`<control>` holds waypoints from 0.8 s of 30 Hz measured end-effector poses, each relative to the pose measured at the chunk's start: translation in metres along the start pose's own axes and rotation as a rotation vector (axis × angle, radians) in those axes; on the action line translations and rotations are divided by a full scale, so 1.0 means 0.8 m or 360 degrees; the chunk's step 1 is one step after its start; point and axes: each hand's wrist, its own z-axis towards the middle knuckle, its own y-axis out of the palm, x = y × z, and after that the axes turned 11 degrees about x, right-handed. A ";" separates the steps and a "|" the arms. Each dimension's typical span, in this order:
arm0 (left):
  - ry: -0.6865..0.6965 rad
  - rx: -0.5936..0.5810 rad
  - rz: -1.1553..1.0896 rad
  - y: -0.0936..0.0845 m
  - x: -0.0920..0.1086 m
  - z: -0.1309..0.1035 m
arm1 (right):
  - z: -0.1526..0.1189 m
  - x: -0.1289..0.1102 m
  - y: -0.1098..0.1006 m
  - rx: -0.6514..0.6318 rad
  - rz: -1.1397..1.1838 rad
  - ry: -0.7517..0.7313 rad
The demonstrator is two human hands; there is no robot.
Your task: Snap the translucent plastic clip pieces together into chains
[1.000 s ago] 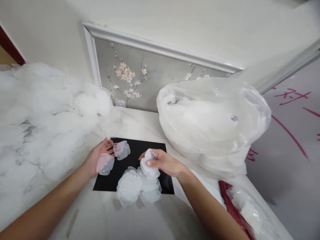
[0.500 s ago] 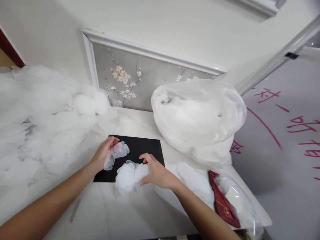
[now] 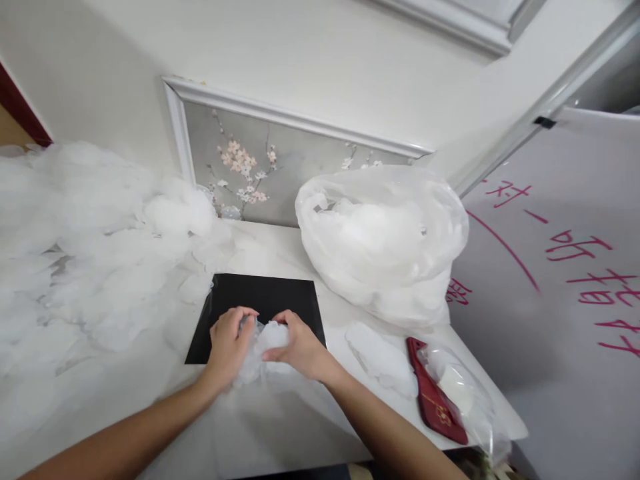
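Observation:
Over the front edge of a black sheet (image 3: 270, 293), both hands close in on a stack of white, thin scalloped pieces (image 3: 274, 339). My left hand (image 3: 231, 341) curls round the stack's left side, its thumb and fingers on translucent pieces there. My right hand (image 3: 303, 348) grips the right side between thumb and fingers. The stack's lower part and the far fingertips are partly hidden. To the left spreads a big heap of similar white translucent pieces (image 3: 100, 260).
A clear plastic bag (image 3: 380, 247) full of white pieces stands behind on the right. More white pieces (image 3: 383, 360) lie in front of it, beside a red phone case (image 3: 437, 400) and a clear wrapper (image 3: 467, 393). A whiteboard (image 3: 550, 347) with pink writing borders the right.
My left hand has moved right and down, bringing its loose translucent pieces against the stack. The right hand stays on the stack, now closer to the left hand. The view has shifted slightly.

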 end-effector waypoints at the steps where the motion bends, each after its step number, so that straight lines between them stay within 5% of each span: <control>1: 0.0059 0.0006 0.0058 0.002 -0.003 -0.006 | 0.000 -0.003 0.004 -0.0027 0.0198 0.0091; 7: 0.0064 0.0096 0.0022 0.003 -0.006 -0.013 | 0.001 -0.023 0.042 -0.0488 0.1266 0.0665; 11: 0.0142 0.0163 -0.0082 0.017 0.030 0.010 | 0.017 -0.040 0.033 -0.0384 0.1434 0.0647; 14: 0.0493 0.0097 -0.0329 0.054 0.101 0.047 | 0.039 -0.078 -0.026 -0.0156 0.1459 0.0284; 16: 0.0761 -0.0020 -0.0545 0.094 0.163 0.078 | 0.058 -0.111 -0.087 0.0025 0.1346 -0.0003; 20: 0.0854 -0.0298 -0.0609 0.192 0.265 0.140 | 0.101 -0.158 -0.223 0.0643 0.0650 -0.0461; 21: 0.0846 -0.0422 -0.0579 0.213 0.279 0.154 | 0.113 -0.162 -0.252 0.0915 0.0368 -0.0463; 24: 0.0798 -0.0742 -0.0489 0.251 0.287 0.187 | 0.142 -0.158 -0.311 0.1223 -0.0342 -0.0154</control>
